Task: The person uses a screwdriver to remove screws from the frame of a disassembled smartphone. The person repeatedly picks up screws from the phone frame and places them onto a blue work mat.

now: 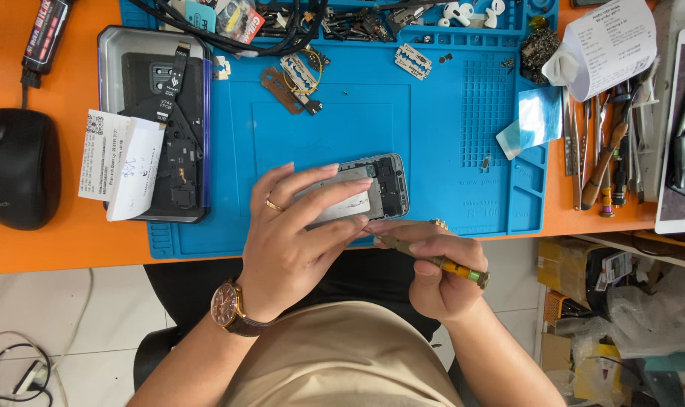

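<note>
The left hand is clamping the opened phone in its grip above the blue mat, steadying it; at four o'clock, the right hand is pinching a screwdriver, tip angled toward the phone's edge.

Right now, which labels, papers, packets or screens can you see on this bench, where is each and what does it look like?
White paper slip: left, lying on the grey tray, folded, dark print.
White printed sheet: top right, curled.
Small packet: top of the blue mat, clear with red.
Tablet: right edge, white frame, partly covered.
Labelled black adapter: top left, red and white label.
</note>
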